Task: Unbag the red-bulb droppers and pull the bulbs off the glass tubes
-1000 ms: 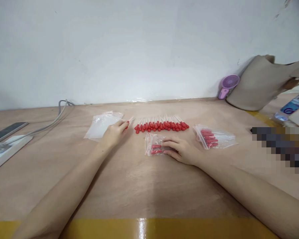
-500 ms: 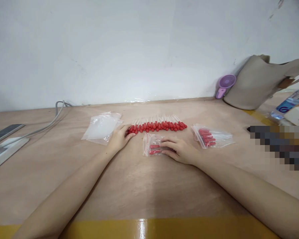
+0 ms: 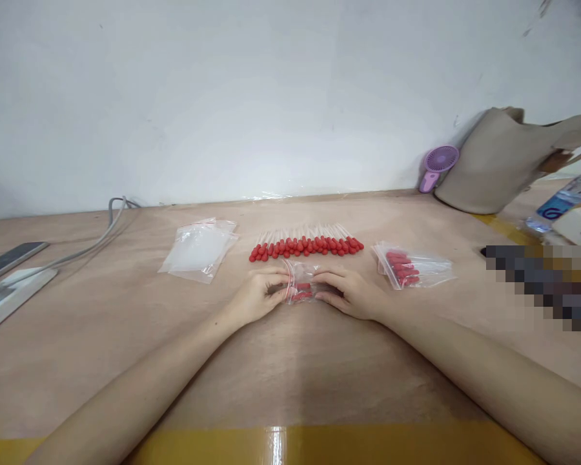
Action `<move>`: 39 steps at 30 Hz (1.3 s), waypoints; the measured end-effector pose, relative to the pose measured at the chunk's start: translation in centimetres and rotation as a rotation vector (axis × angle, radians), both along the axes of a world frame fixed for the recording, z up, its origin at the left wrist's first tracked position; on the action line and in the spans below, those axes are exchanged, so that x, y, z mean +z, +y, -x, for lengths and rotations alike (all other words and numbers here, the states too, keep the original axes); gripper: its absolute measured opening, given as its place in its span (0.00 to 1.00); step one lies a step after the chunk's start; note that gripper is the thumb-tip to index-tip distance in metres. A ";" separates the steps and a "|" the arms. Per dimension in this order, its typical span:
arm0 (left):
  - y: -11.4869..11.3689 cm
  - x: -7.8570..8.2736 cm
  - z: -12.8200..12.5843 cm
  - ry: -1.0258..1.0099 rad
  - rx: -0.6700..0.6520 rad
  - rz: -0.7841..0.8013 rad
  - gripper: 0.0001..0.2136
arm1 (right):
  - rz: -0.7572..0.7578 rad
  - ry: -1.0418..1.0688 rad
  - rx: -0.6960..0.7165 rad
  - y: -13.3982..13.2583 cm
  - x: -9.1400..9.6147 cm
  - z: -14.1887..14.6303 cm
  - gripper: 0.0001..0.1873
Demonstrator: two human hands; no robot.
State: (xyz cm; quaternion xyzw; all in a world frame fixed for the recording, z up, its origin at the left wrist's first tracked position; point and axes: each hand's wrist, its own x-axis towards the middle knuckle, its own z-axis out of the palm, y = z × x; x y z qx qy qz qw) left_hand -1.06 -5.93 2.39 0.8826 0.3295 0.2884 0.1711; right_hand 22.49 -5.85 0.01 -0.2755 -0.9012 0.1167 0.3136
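A small clear zip bag (image 3: 301, 284) with a few red-bulbed droppers inside lies on the wooden table (image 3: 271, 361). My left hand (image 3: 256, 296) pinches its left, open end. My right hand (image 3: 351, 292) rests on its right side, fingers curled over it. Just behind lies a row of several loose red-bulbed droppers (image 3: 306, 244). A stack of empty clear bags (image 3: 197, 252) lies to the left. A filled bag of droppers (image 3: 409, 267) lies to the right.
A phone (image 3: 10, 256) and a white power strip (image 3: 10, 292) with a grey cable sit at the far left. A purple mini fan (image 3: 438, 165) and a beige bag (image 3: 508, 161) stand at the back right. Yellow tape (image 3: 290, 444) marks the table's near edge.
My left hand laid a dropper at the left end of the row, then came back to the small bag's open end. My right hand stayed on the bag.
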 end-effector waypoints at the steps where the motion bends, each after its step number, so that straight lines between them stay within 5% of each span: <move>1: 0.0 0.0 -0.2 0.015 -0.030 0.057 0.11 | -0.004 0.004 -0.001 0.0 0.0 0.0 0.13; 9: 0.0 1.1 -0.1 0.182 -0.196 0.098 0.18 | -0.042 0.017 -0.053 0.1 -0.8 0.0 0.11; 19: -0.3 -0.5 -0.5 0.272 -0.095 -0.153 0.15 | -0.064 0.046 -0.046 0.0 -0.2 0.1 0.09; 26: -0.3 -0.8 -0.2 0.109 -0.080 -0.062 0.14 | -0.034 0.034 -0.048 0.1 -0.4 0.1 0.09; 30: 0.3 -1.1 0.4 -0.167 -0.010 0.165 0.11 | -0.037 0.049 -0.063 0.1 -0.5 -0.1 0.11; 35: 2.4 3.3 4.4 -0.118 0.031 0.566 0.14 | -0.023 0.040 -0.052 0.2 -0.6 -0.3 0.11; 39: 3.2 8.3 9.6 -0.098 0.235 0.411 0.12 | -0.016 0.033 -0.054 0.2 -0.6 -0.3 0.11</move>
